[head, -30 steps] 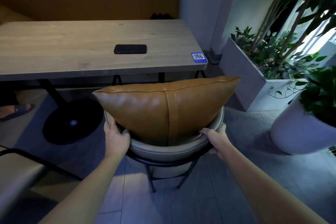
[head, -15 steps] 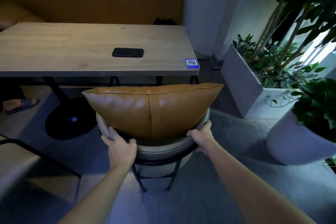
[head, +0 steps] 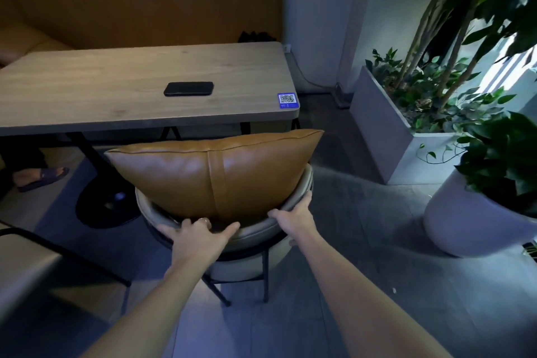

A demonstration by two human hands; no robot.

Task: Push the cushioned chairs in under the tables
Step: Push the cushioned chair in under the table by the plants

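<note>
A chair [head: 255, 234] with a curved grey backrest, black metal legs and a tan leather cushion [head: 215, 174] stands right in front of me. Its front is tucked under the near edge of the wooden table [head: 87, 90]. My left hand [head: 200, 237] lies on the top of the backrest's rim near its middle, fingers spread over it. My right hand [head: 296, 218] grips the rim on the right side. The chair's seat is hidden behind the cushion.
A black phone [head: 189, 88] and a blue QR sticker [head: 287, 100] lie on the table. A tan bench [head: 139, 6] runs along the wall. Planters [head: 386, 131] and a round white pot [head: 470, 221] stand at the right. Another chair's frame [head: 43, 244] and a person's sandalled foot [head: 40, 176] are at the left.
The chair has slid forward toward the table. My left hand moved from the backrest's left side to near its middle; my right hand stayed on the right rim.
</note>
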